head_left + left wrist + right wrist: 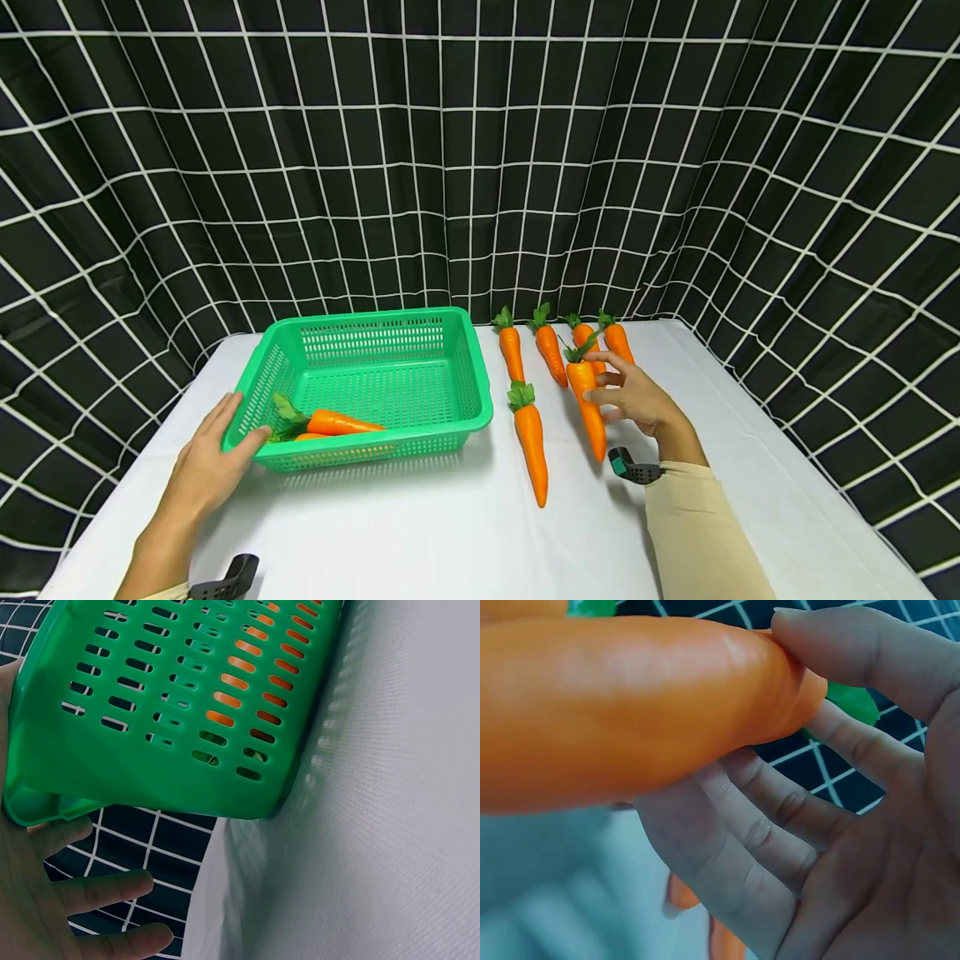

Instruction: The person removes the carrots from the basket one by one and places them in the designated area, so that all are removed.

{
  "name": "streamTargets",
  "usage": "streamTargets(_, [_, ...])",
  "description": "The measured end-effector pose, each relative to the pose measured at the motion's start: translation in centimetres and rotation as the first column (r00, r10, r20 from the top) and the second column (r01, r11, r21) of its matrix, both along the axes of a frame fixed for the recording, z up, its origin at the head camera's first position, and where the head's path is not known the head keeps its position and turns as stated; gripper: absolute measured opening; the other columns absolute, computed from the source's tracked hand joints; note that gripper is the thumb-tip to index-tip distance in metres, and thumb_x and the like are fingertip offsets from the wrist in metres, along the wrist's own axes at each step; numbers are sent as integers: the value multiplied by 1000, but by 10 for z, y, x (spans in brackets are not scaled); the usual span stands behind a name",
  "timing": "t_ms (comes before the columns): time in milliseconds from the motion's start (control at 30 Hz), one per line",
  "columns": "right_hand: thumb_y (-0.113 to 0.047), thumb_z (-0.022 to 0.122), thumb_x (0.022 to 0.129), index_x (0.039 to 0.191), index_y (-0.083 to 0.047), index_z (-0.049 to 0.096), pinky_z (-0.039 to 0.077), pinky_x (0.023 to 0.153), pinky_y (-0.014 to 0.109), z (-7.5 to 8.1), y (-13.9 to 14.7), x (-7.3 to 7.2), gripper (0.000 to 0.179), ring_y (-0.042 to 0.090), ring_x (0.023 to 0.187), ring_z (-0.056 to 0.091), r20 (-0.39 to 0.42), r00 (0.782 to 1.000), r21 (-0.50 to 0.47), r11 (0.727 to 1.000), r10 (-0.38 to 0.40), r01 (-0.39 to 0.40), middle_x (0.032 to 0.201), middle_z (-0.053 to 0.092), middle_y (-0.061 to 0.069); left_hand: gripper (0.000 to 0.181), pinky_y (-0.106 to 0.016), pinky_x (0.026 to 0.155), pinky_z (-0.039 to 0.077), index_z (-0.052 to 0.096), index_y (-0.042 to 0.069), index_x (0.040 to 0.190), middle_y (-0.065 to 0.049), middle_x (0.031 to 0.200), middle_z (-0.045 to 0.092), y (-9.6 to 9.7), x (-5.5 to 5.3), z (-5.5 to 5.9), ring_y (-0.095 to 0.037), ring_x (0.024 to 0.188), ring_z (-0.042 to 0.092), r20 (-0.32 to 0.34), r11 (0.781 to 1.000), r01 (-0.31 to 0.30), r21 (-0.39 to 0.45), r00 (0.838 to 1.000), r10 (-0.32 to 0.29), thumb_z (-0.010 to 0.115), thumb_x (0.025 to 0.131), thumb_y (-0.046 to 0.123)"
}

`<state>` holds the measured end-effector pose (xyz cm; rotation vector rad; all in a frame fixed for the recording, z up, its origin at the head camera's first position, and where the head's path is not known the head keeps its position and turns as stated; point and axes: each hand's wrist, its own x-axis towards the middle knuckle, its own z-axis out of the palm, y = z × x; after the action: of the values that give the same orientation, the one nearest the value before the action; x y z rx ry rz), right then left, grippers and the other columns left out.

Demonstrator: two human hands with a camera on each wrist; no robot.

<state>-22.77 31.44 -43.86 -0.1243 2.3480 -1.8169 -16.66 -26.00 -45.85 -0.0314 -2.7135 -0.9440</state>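
My right hand (637, 396) pinches an orange carrot (585, 400) near its leafy top, with the thumb on one side and fingers on the other. The carrot (630, 712) fills much of the right wrist view, its narrow tip pointing toward me in the head view. At the left, my left hand (210, 458) holds the near left corner of a green basket (477, 392), thumb over the front rim. In the left wrist view its other fingers (105, 891) stretch out beyond the basket corner. Inside that corner lies a carrot (345, 422), with another partly hidden behind the front wall.
A carrot (531, 450) lies right of the basket, near the middle. Behind it stand out a carrot (511, 350), another carrot (551, 354) and more in a row along the back of the white table (375, 533). Black gridded cloth (397, 167) surrounds the table on three sides.
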Motion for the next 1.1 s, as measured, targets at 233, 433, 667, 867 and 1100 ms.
streamTargets(233, [-4,74,82,141,-11,41,56,66,48,-15,2,-4,68,29,83,57,56,998,-8,1000,-6,6,108,42,23,75,-70,98,22,23,4,153,-24,154,20,1,1,-1,-53,135,21,-19,1000,-2,0,1000,2,54,96,42])
streamTargets(433, [-5,75,80,136,-10,43,55,64,47,-22,4,-4,65,29,78,56,87,996,41,999,-17,13,104,44,20,75,-70,99,21,23,5,153,-24,155,19,0,0,-2,-51,136,20,-16,1000,0,-2,1000,0,54,96,43])
streamTargets(667, [-3,76,78,132,-11,45,56,64,48,-29,5,-7,62,31,77,60,113,993,76,997,-26,17,101,50,21,76,-71,98,21,21,6,154,-24,155,18,0,-1,-2,-52,136,19,-3,1000,-6,-4,1000,6,53,96,44])
streamTargets(867, [-6,77,79,132,-10,47,57,65,46,-30,4,-7,61,29,79,59,151,988,139,990,-24,2,103,51,19,75,-71,98,21,21,5,153,-23,155,17,-1,-1,-1,-52,136,18,-6,1000,-2,-1,1000,2,53,96,43])
streamTargets(1100, [-10,77,80,131,-9,48,57,62,43,-32,2,-8,59,28,79,59,158,987,205,979,-31,-2,102,51,17,75,-72,98,21,21,5,153,-24,155,17,0,-1,-1,-52,136,18,-5,1000,-2,-2,1000,2,53,96,43])
